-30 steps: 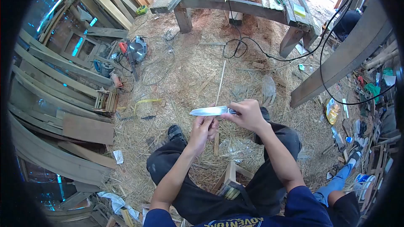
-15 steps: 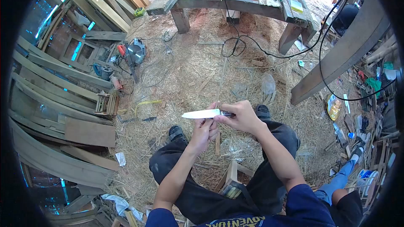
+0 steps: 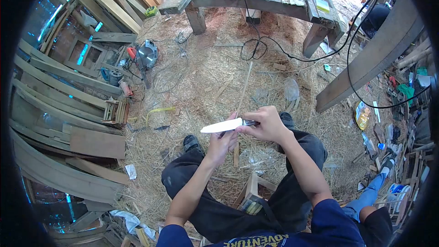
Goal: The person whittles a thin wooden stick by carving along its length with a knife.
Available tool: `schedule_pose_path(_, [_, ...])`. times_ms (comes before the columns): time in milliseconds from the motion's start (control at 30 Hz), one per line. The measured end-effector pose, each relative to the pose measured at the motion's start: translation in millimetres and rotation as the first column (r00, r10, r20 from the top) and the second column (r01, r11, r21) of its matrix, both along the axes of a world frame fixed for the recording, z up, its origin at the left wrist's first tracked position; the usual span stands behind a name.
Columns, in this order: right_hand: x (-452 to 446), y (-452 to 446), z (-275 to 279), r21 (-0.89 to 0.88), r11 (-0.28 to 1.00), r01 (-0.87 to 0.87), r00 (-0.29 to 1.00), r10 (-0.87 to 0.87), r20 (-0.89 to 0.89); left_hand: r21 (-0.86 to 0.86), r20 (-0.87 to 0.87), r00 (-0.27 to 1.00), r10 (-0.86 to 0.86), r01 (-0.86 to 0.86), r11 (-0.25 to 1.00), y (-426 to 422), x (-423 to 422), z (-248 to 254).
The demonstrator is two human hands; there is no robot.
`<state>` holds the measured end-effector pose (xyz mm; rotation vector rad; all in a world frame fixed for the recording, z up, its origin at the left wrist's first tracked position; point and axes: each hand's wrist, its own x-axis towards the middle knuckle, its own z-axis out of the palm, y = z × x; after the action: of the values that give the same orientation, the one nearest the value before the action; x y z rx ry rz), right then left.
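Observation:
My right hand [image 3: 266, 126] is closed around the dark handle of a knife [image 3: 221, 126]. Its bright blade points left and lies across the top of my left hand [image 3: 220, 145]. From the closed left hand a thin wooden strip [image 3: 245, 84] sticks out, slanting up and away over the floor. The blade and right thumb cover part of the left fingers, so where the edge meets the strip cannot be made out. Both hands are held above the gap between my knees.
A wooden bench [image 3: 256, 5] with boards stands ahead, a black cable [image 3: 292, 58] trailing from it. A circular saw [image 3: 147, 56] lies at left near stacked planks [image 3: 64, 75]. A slanted post [image 3: 370, 59] rises at right. Another person's leg [image 3: 368, 197] shows lower right.
The knife has tilted slightly, its tip now lower and a little to the right. The strip's far end has swung slightly right and shows more plainly.

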<state>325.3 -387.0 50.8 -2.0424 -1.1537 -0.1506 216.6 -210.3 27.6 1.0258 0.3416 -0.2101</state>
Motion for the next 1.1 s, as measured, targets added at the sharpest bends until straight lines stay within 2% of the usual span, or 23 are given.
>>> schedule_pose_path(133, [1.3, -4.3, 3.9, 0.044, 0.999, -0.015, 1.0, 0.014, 0.028, -0.063, -0.005, 1.0, -0.02, 0.019, 0.998, -3.4, -5.2, 5.2])
schedule_pose_path(233, [10.2, -16.6, 2.6, 0.033, 0.995, 0.094, 0.993, -0.097, 0.073, -0.048, 0.015, 0.999, -0.04, 0.04, 0.998, -0.1, -8.1, 9.4])
schedule_pose_path(300, [33.7, -36.6, 2.8, 0.084, 0.898, 0.431, 0.899, -0.419, -0.129, -0.011, 0.054, 0.992, -0.112, 0.113, 0.994, -5.8, -19.9, 12.4])
schedule_pose_path(333, [43.0, -49.1, 5.7, 0.081, 0.862, 0.501, 0.864, -0.493, -0.098, 0.008, 0.072, 0.986, -0.154, 0.154, 0.988, -8.7, -27.7, 11.6])
schedule_pose_path(367, [50.6, -61.0, 9.1, 0.079, 0.821, 0.566, 0.825, -0.562, -0.068, 0.142, 0.166, 0.973, -0.162, 0.139, 0.98, -13.5, -29.9, -6.8])
schedule_pose_path(400, [55.7, -66.1, 12.0, 0.083, 0.778, 0.623, 0.782, -0.622, -0.035, 0.156, 0.154, 0.981, -0.122, 0.098, 0.983, -13.7, -27.4, -7.4])
schedule_pose_path(500, [30.9, -66.4, 3.5, 0.037, 0.797, 0.603, 0.794, -0.595, -0.125, 0.21, 0.091, 0.996, -0.017, -0.003, 0.978, -5.6, -17.4, -0.4])
schedule_pose_path(600, [9.5, -42.8, -1.1, 0.085, 0.916, 0.393, 0.896, -0.36, -0.26, 0.095, 0.093, 0.993, 0.069, -0.078, 0.992, 5.9, -14.4, -4.3])
schedule_pose_path(667, [2.7, -22.0, -7.9, 0.113, 0.977, 0.182, 0.982, -0.175, -0.071, 0.124, 0.073, 0.995, 0.068, -0.076, 0.989, 3.3, -8.2, 1.7])
schedule_pose_path(700, [-1.6, -14.8, -8.3, 0.038, 0.994, 0.104, 0.995, -0.104, 0.006, 0.14, 0.08, 0.995, 0.055, -0.066, 0.988, 2.8, -5.4, 4.8])
schedule_pose_path(733, [-6.9, -8.0, -3.9, -0.004, 0.999, 0.04, 0.999, -0.04, -0.018, 0.156, 0.09, 0.995, 0.044, -0.058, 0.986, 1.9, -4.3, 6.4])
schedule_pose_path(800, [-9.8, 3.1, -12.1, 0.054, 0.998, -0.027, 0.999, 0.029, -0.035, 0.106, 0.049, 0.998, 0.038, -0.043, 0.993, 0.4, -7.7, 5.9])
schedule_pose_path(1000, [-1.9, -0.9, 1.5, 0.029, 0.999, -0.044, 0.997, 0.042, 0.071, -0.053, -0.003, 1.0, 0.024, -0.024, 0.998, -3.4, -12.4, 9.2])
schedule_pose_path(1100, [0.8, -4.7, 3.9, 0.021, 0.999, -0.04, 0.992, 0.037, 0.119, -0.03, 0.029, 0.999, -0.013, 0.013, 0.999, -2.4, -13.9, 14.6])
